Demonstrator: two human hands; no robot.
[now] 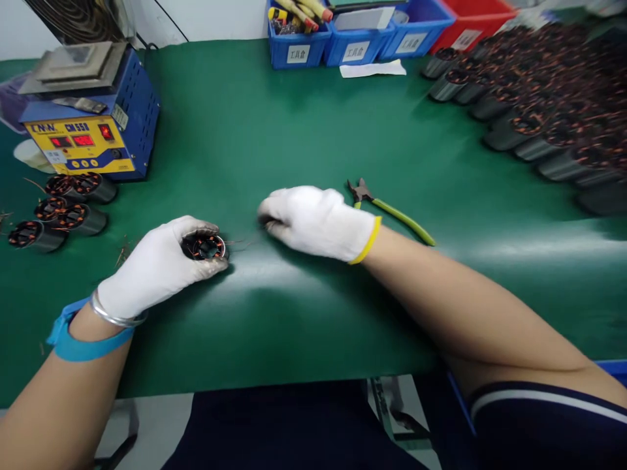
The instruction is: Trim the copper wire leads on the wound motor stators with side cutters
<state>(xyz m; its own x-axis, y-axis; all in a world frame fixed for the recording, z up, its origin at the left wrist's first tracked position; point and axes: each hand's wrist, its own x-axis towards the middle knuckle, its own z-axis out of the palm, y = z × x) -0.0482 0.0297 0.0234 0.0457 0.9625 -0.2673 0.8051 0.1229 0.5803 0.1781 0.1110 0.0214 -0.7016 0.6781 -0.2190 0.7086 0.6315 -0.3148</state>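
Note:
My left hand (169, 261), in a white glove, is wrapped round a dark metal cylinder with copper windings (209, 247), its open end facing up. Thin wires stick out from its right side. To the right, my right hand (311, 219), also gloved in white, is closed above the green mat, its fingertips pressed together and blurred; what they hold, if anything, cannot be made out. Cutting pliers with green handles (399, 219) lie just beyond my right wrist.
A blue and yellow device (83, 143) stands at the back left, with several wound cylinders (83, 219) before it. Many more cylinders (529, 124) fill the right side. Blue bins (298, 52) and a red bin (470, 29) line the back, near a white strip (373, 69).

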